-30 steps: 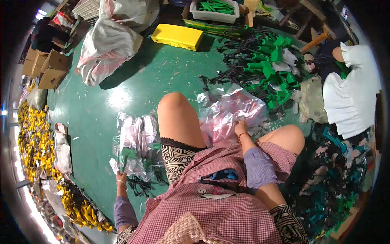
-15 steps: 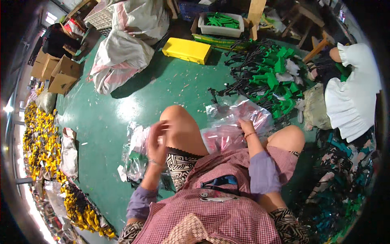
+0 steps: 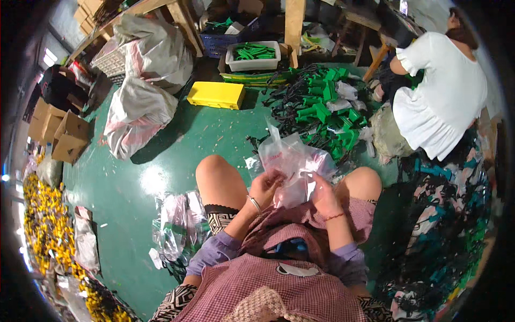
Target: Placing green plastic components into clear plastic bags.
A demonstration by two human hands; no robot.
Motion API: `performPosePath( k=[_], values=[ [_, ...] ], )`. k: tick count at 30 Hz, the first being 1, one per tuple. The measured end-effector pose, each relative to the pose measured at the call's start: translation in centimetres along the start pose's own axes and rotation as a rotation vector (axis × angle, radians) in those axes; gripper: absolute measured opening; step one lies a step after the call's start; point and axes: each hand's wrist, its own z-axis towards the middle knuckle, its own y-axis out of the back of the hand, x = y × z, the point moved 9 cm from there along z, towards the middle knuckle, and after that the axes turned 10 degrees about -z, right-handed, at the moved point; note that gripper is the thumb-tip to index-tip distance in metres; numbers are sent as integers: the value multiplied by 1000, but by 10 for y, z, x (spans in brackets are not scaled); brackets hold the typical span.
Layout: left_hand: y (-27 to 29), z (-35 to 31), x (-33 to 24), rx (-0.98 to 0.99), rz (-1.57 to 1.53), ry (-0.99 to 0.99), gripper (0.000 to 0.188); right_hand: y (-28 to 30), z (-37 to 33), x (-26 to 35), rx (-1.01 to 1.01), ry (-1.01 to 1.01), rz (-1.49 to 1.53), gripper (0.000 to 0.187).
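Head view: a clear bag (image 3: 292, 161), seemingly unfilled, is between both hands. The right hand (image 3: 325, 197) grips its edge; the left hand (image 3: 265, 188) curls its fingers at the other side, though I cannot tell whether they pinch. Beside the left thigh (image 3: 222, 185), filled packets (image 3: 174, 210) look done; ahead, a green heap (image 3: 322, 111) lies mostly unbagged. Farther sit a closed yellow case (image 3: 216, 95), a white tub (image 3: 252, 65) of green sticks (image 3: 254, 51) and a blue crate (image 3: 214, 46) holding green pieces (image 3: 219, 24).

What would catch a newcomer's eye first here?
Probably the bright yellow case on the green floor, above the picture's middle. Nearer, the left hand and right hand hold a translucent plastic bag. Right of the case lies a heap of green and black parts.
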Motion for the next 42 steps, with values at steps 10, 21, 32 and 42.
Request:
performPosePath(
  k=[10, 21, 32, 42],
  values=[
    [18, 4, 14, -104, -1, 59, 22, -21, 19, -31, 216, -483, 890, 15],
    [-26, -1, -41, -77, 995, -317, 66, 56, 22, -17, -243, -402, 1065, 26],
    [-41, 13, -93, 33, -740, -20, 23, 71, 38, 55, -159, -52, 512, 48],
    [13, 3, -118, -123, -1097, 96, 26, -9, 32, 23, 303, -371, 1435, 33]
  ],
)
